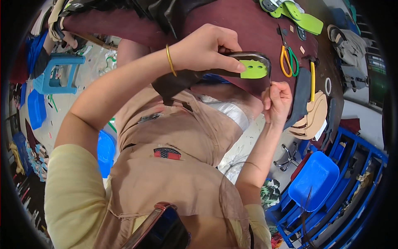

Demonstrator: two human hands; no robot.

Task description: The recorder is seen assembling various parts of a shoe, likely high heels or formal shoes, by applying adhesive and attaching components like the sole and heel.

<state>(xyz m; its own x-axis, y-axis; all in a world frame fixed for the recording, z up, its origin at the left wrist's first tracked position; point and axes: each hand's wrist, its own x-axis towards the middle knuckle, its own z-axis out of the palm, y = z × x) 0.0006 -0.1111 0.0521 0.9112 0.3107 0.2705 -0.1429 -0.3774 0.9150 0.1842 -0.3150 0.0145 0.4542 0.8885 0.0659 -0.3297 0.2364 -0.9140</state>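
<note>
My left hand [209,49] holds a dark brown, leather-like piece [176,85] over my lap, near the table's front edge. One end of the piece is rounded, with a raised glossy rim. A lime-green insert [259,69] with small dark holes and a notched edge lies inside that end, under my left thumb. My right hand [277,99] is closed just below the rounded end. Its thumb and fingertips are pinched together close to the rim; what is between them is too small to make out.
On the maroon-covered table [232,25] lie scissors [287,62] with orange and green handles, a yellow-handled hammer [312,83], and lime-green sole-shaped pieces [296,16]. Beige cut pieces [311,118] sit at the right edge. A blue basin [314,181] rests on a blue rack; a blue stool [60,74] stands left.
</note>
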